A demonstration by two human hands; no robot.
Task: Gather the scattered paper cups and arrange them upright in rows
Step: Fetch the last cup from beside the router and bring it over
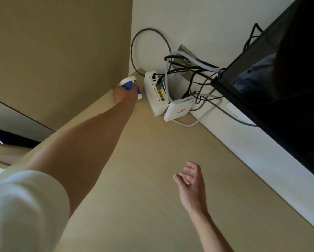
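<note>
- Left hand [124, 94] is clamped on a blue-and-white cup [129, 84], far corner of the counter [152, 179].
- Right hand [191, 182] hangs open, empty.
- Risk: the router [155, 93] and cables [188, 70] sit close, so a careless pull could snag them.

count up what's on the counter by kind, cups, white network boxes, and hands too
Paper cups: 1, a blue and white paper cup gripped in the left hand by the corner
White network boxes: 2, a router with yellow ports and a flat white box leaning on it
Hands: 2, the right hand open and empty
Total: 5
</note>
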